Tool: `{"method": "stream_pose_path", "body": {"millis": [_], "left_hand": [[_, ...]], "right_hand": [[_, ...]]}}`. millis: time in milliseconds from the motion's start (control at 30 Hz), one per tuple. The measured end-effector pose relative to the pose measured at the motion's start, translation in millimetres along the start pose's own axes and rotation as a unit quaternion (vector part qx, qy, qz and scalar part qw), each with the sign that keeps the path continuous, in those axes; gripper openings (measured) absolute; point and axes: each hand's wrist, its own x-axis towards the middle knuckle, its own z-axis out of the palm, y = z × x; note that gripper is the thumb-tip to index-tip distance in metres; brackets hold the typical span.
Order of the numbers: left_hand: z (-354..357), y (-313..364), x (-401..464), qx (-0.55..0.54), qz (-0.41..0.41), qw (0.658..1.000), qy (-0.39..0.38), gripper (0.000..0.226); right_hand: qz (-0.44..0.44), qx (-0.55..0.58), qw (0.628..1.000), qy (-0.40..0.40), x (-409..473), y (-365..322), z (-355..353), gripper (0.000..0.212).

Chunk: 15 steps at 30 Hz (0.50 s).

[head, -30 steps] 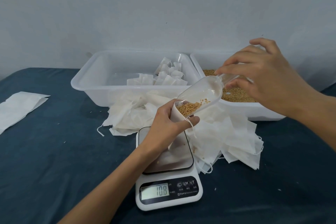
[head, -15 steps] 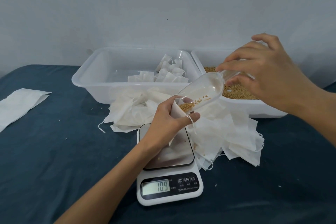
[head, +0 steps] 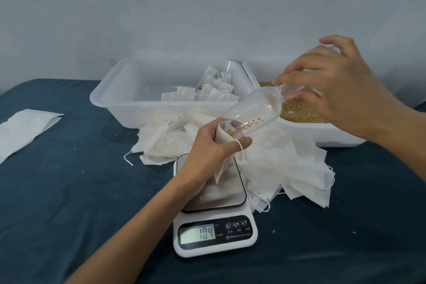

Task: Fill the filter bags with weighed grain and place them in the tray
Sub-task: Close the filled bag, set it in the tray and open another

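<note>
While two hands (head: 336,90) work, two tubs (head: 110,99).

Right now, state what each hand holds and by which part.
Left hand pinches the white paper filter bag at its open mouth. Right hand grips the clear plastic scoop by its handle.

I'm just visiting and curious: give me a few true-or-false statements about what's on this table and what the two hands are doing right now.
1. The scale display reads 10.4. True.
2. The right hand tilts a clear scoop into a filter bag. True.
3. The left hand is empty. False: it holds the bag open over the scale.
4. The scoop is heaped full. False: only a few grains remain near its mouth.
5. Filled bags lie in the left tray. True.
</note>
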Motion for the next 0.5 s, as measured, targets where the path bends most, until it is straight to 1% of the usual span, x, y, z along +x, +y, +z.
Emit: {"method": "stream_pose_path", "body": {"millis": [167, 233, 500], "left_hand": [[-0.1, 0.3, -0.6, 0.018, 0.003, 1.0, 0.003, 0.027], [0.1, 1.4, -0.9, 0.022, 0.002, 1.0, 0.002, 0.028], [-0.1, 6.1, -3.1, 0.035, -0.009, 0.999, -0.005, 0.031]], "right_hand": [[-0.004, -0.001, 1.0, -0.005, 0.5, 0.8, 1.4, 0.024], [-0.007, -0.006, 1.0, -0.004, 0.6, 0.8, 2.2, 0.02], [-0.011, -0.01, 1.0, -0.001, 0.6, -0.1, 1.9, 0.026]]}}
